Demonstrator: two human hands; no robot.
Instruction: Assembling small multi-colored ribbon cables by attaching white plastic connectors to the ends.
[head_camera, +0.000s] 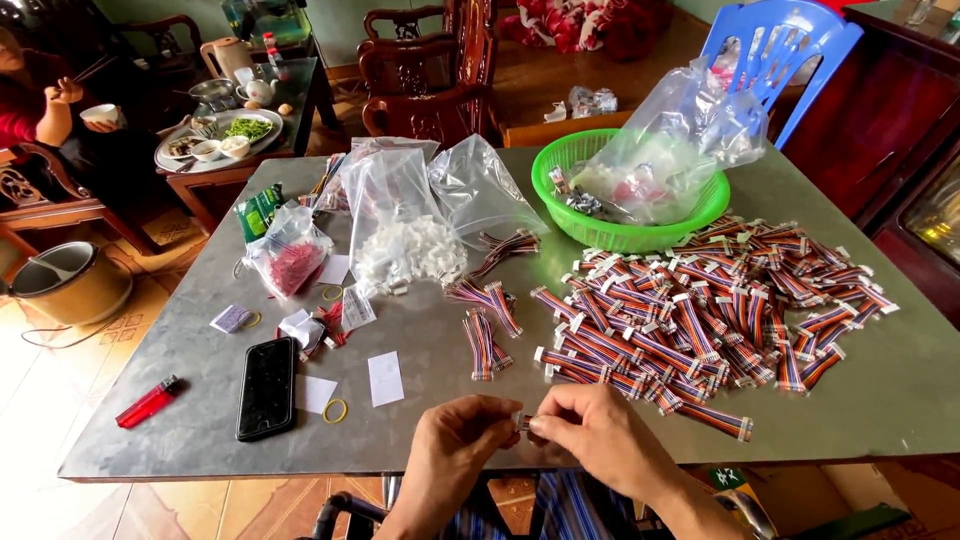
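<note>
Both hands, left (462, 432) and right (590, 428), pinch one small connector (522, 421) at the bench's (180, 390) near edge; one phone (268, 388), one lighter (149, 402) left; cable heap (700, 320) right, bare room between

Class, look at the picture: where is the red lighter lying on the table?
The red lighter lies near the table's front left corner, just left of the black phone.

Home living/dining rm doubling as piecework spot. Carved dark wood chairs (425, 75), low side table (240, 150) w/ plates of food & kettle (230, 55), rice cooker pot (68, 283) on tiled floor. Grey table (200, 400) heaped w/ striped wire bundles (700, 315), plastic bags of parts (405, 225), green basket (625, 235).
</note>
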